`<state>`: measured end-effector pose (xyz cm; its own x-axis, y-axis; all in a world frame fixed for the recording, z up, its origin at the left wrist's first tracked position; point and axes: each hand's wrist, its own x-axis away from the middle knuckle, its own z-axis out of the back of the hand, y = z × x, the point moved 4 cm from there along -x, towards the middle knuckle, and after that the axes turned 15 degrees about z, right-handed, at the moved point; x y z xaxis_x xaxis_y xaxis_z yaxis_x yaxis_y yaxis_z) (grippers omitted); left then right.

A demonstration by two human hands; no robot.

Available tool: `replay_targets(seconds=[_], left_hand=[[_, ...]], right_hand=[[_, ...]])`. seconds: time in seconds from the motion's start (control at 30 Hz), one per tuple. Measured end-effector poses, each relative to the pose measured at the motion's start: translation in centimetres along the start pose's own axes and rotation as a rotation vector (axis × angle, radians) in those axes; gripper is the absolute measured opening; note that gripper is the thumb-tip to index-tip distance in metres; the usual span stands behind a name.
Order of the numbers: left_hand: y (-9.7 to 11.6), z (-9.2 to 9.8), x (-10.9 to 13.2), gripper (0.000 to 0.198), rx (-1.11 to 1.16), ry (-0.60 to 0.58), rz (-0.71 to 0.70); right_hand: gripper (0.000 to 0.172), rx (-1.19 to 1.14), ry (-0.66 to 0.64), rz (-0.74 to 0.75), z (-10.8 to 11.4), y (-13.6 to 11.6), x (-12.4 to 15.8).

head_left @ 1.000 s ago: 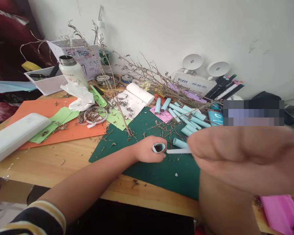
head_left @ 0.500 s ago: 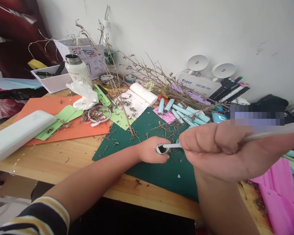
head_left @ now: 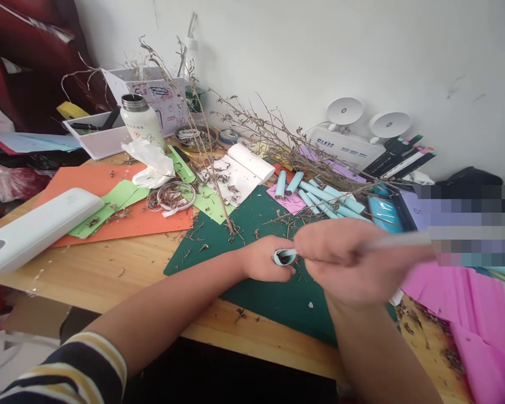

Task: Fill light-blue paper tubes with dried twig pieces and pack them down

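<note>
My left hand (head_left: pixel 267 259) is wrapped round a light blue paper tube (head_left: pixel 285 257), its open end facing me with dark dry bits inside. My right hand (head_left: pixel 349 261), blurred, is closed round a thin white stick (head_left: pixel 398 240). The stick's tip meets the tube's opening. Both hands are above the green cutting mat (head_left: pixel 244 224), which is strewn with dry plant bits. Several light blue tubes (head_left: pixel 328 199) lie behind my hands, two of them on a pink paper (head_left: pixel 292 206).
Dry branches (head_left: pixel 273 126) stretch across the back. At left are a white lamp-like device (head_left: pixel 46 227), orange paper (head_left: pixel 151 221), an open white bottle (head_left: pixel 141 120) and crumpled tissue (head_left: pixel 151 163). A white router (head_left: pixel 347 147) stands against the wall; magenta paper (head_left: pixel 467 308) is at right.
My right hand has moved slightly left and down, nearer the tube, with less of the stick showing between hand and tube. My left hand keeps its hold, and the view has shifted a little.
</note>
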<state>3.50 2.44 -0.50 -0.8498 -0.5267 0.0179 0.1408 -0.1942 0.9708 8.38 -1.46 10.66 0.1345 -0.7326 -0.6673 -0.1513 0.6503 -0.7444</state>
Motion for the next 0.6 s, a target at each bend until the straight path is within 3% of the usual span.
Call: replay_targets(seconds=[0.1,0.17,0.37,0.6], left_hand=[[-0.15,0.04,-0.04,0.013,0.004,0.007,0.019],[-0.11,-0.02,0.00,0.014,-0.006,-0.011,0.019],[-0.26,-0.05,-0.02,0.010,-0.035,0.001,0.065],[-0.27,0.16,-0.07,0.011,-0.015,0.009,0.047]], right_hand=[[0.052,-0.082,0.111,0.124,0.06,-0.02,-0.10],[0.052,-0.093,0.110,0.141,-0.02,0.04,-0.08],[0.054,-0.077,0.110,0.040,0.14,0.21,0.18],[0.053,-0.068,0.132,0.065,0.22,0.11,0.17]])
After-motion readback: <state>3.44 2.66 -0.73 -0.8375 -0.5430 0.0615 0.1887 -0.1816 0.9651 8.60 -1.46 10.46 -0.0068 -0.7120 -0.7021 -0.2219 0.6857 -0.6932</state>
